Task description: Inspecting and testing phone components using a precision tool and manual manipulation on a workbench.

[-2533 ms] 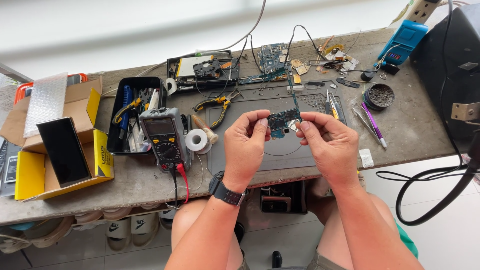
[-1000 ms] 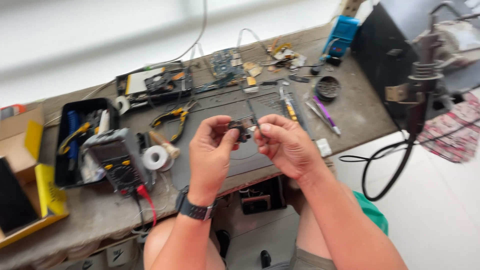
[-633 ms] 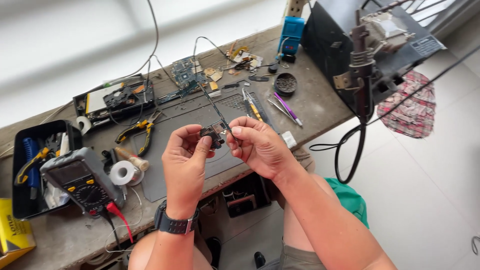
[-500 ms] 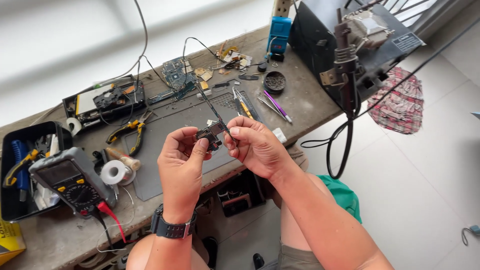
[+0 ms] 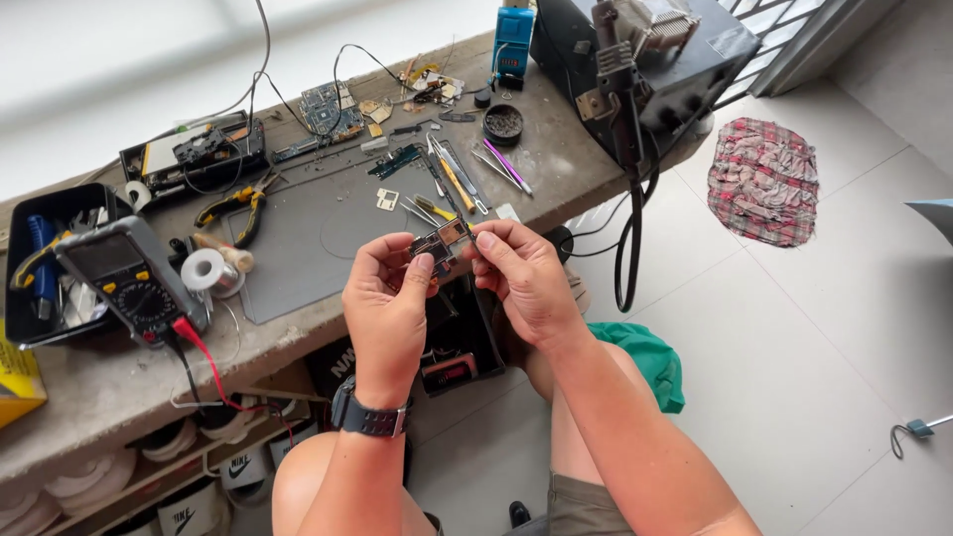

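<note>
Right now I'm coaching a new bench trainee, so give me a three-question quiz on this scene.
1. True or false: both hands hold the small circuit board above the bench edge.
2. Which wrist wears the black watch? A) left B) right
3. What lies just left of the solder spool on the bench?

Key:
1. True: the left hand and right hand pinch it from either side.
2. A.
3. The multimeter, with its red lead trailing off the edge.
</note>
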